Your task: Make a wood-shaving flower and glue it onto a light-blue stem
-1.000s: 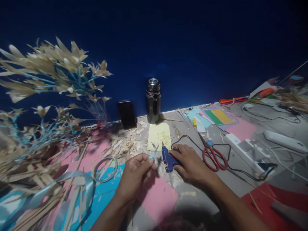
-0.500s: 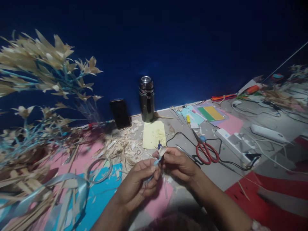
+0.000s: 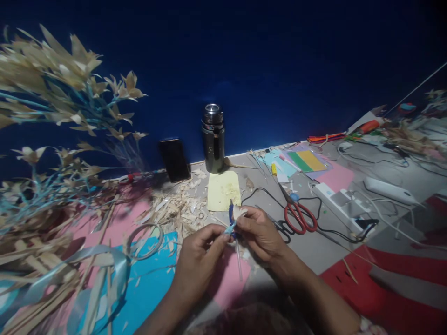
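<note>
My left hand (image 3: 204,253) and my right hand (image 3: 260,232) meet low in the middle of the view. Between my right fingertips is a small pale husk flower (image 3: 239,212). A light blue strip (image 3: 229,230) at the flower's base is pinched by my left thumb and fingers. Directly behind the hands a blue glue gun (image 3: 231,214) lies on the table, partly covered by them, its clear glue stick (image 3: 239,263) sticking out toward me. Past its nozzle is a yellow paper sheet (image 3: 221,190) with dried drips on it.
A steel flask (image 3: 213,142) and a phone (image 3: 174,160) stand at the wall. Red-handled scissors (image 3: 300,218) and a power strip (image 3: 331,200) lie right. Husk flower branches (image 3: 80,83), husk scraps (image 3: 178,204), a ribbon (image 3: 115,265) and blue paper (image 3: 153,279) fill the left.
The left hand has turned, its fingers now less curled under, and more of the glue gun shows between the hands. The flower stays pinched; the whole view has shifted slightly.
</note>
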Demonstrator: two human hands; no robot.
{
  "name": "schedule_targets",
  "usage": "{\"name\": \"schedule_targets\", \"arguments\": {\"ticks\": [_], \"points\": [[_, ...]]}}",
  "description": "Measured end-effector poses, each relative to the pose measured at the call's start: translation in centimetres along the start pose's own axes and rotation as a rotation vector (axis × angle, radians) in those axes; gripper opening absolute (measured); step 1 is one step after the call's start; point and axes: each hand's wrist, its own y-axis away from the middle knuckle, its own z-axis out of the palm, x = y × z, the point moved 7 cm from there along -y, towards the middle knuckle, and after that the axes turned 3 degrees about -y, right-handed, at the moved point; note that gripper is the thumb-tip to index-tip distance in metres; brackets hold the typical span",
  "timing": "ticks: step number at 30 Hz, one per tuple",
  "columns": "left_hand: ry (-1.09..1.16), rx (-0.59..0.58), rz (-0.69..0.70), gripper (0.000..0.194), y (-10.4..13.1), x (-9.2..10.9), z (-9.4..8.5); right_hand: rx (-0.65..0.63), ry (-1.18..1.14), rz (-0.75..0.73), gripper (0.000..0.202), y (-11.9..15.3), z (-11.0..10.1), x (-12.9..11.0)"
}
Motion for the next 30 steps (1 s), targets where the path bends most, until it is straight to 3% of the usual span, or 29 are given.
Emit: {"name": "schedule_targets", "arguments": {"ticks": [3, 6, 9, 13, 16, 20, 22, 25, 30], "points": [[-0.211, 0.079, 0.204, 0.011, 0.4, 1.1, -0.2, 0.070, 0.050, -0.087, 0.029, 0.1, -0.1, -0.2], [-0.250, 0.099, 0.225, 0.013, 0.5, 1.1, -0.3, 0.072, 0.064, -0.113, 0.025, 0.4, 0.2, -0.2], [-0.046, 0.006, -0.005, 0.021, 0.3, -0.3, -0.1, -0.019, 0.046, -0.022, 0.025, 0.8, 0.6, 0.3], [0.499, -0.313, -0.363, 0.031, 0.9, -1.9, 2.0, -0.088, 0.003, 0.109, 0.029, 1.1, 0.4, 1.1], [0.764, -0.420, -0.451, 0.026, 1.3, -1.9, 2.8, -0.111, -0.055, 0.147, 0.032, 1.1, 0.5, 1.4], [0.850, -0.460, -0.484, 0.025, 1.5, -2.0, 3.1, -0.138, -0.082, 0.161, 0.036, 1.1, 1.2, 1.5], [0.815, -0.441, -0.473, 0.027, 1.4, -2.0, 3.0, -0.137, -0.073, 0.143, 0.036, 1.2, 1.5, 1.3], [0.668, -0.321, -0.408, 0.031, 1.1, -2.0, 2.3, -0.116, -0.039, 0.070, 0.033, 1.2, 1.5, 1.0], [0.169, -0.040, -0.129, 0.021, 0.6, -0.8, 0.0, -0.042, 0.008, -0.077, 0.025, 1.1, 1.5, 0.1]]}}
